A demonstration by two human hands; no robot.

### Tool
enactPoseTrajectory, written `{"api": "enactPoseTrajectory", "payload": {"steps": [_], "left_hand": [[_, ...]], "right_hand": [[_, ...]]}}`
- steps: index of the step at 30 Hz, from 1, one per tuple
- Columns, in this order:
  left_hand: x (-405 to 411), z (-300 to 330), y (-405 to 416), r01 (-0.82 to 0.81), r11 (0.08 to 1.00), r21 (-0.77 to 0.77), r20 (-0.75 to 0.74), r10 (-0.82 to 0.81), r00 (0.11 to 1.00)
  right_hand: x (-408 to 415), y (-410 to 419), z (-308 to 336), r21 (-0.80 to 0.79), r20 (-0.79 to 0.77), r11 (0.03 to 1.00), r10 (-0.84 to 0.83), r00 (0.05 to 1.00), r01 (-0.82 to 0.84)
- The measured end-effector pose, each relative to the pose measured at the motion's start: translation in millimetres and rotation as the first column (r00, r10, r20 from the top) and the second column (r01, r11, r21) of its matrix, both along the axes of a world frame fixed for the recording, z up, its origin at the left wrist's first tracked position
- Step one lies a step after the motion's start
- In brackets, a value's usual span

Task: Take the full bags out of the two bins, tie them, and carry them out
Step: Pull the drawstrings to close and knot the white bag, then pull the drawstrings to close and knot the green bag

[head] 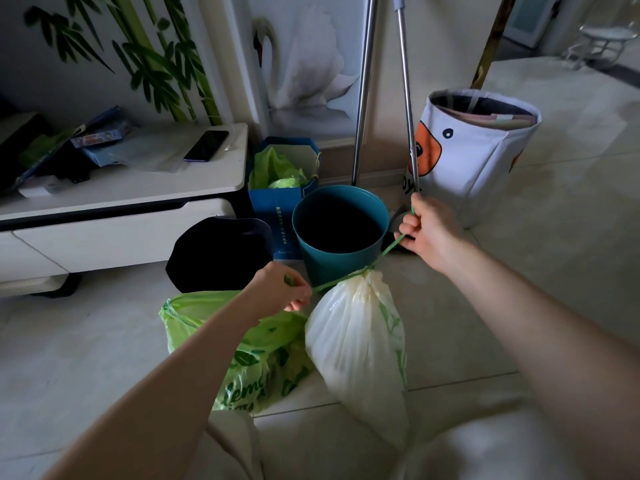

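Observation:
A full white bag (356,344) stands on the floor in front of the teal bin (341,233), its neck cinched by a green drawstring (388,251). My left hand (280,289) grips one end of the string, my right hand (427,230) the other, and the string runs taut between them. A green printed bag (252,358) lies open-mouthed on the floor to the left of the white bag. The black bin (221,254) sits left of the teal bin; both bins look dark inside with no bag showing.
A white low cabinet (121,216) with a phone (206,145) stands at left. A blue paper bag (280,199) holding green plastic stands behind the bins. Two metal poles (362,98) lean on the wall. A white fabric basket (481,150) stands at right. My knees are at the bottom.

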State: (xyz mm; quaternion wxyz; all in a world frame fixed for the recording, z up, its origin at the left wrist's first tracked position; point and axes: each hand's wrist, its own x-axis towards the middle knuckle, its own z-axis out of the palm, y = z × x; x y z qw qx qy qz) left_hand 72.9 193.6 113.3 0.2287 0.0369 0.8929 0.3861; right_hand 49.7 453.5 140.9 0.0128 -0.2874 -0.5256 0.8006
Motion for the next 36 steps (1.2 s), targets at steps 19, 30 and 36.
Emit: {"api": "enactPoseTrajectory", "payload": {"steps": [19,30,36], "left_hand": [[-8.2,-14.3,-26.6,-0.219,0.976,0.021,-0.061,0.22,0.974],[4.3,-22.5,-132.5,-0.24,0.908,-0.344,-0.247,0.159,0.956],[10.3,-22.6,-171.4,-0.357,0.844,-0.4,-0.32,0.237,0.917]], "right_hand": [[5.2,-0.6,-18.1,0.7,0.142,0.668,0.217,0.966,-0.254],[-2.2,-89.3,-26.4,0.943,0.315,-0.09,0.548,0.775,-0.32],[-16.2,-155.9,-64.6,0.864,0.446,-0.126,0.642,0.623,-0.488]]}}
